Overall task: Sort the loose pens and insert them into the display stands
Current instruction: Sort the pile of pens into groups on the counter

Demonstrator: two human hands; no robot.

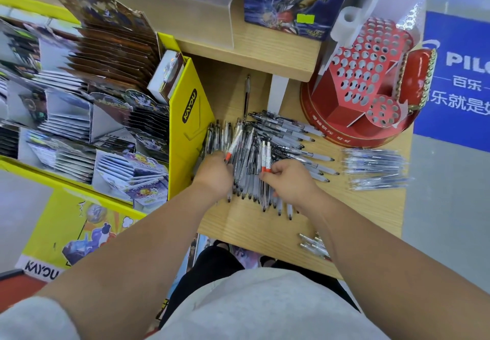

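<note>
Head view looks down on a wooden table (265, 236) where a heap of loose pens (281, 140) lies at the centre. The left hand (214, 175) sits at the heap's 9 o'clock edge, fingers curled round one red-ended pen (233, 146) that slants up toward 1 o'clock. The right hand (290, 181), at the heap's 5 o'clock side, pinches two red-ended pens (266, 155) by their red ends, both pointing to 12 o'clock. A red display stand (363, 74) full of holes stands at 2 o'clock. Wrapped pen bundles (376, 168) lie at 3 o'clock, apart from the heap. One dark pen (247, 95) lies alone at 12 o'clock. A yellow Kayou card rack (185, 116) borders the heap at 9 o'clock.
</note>
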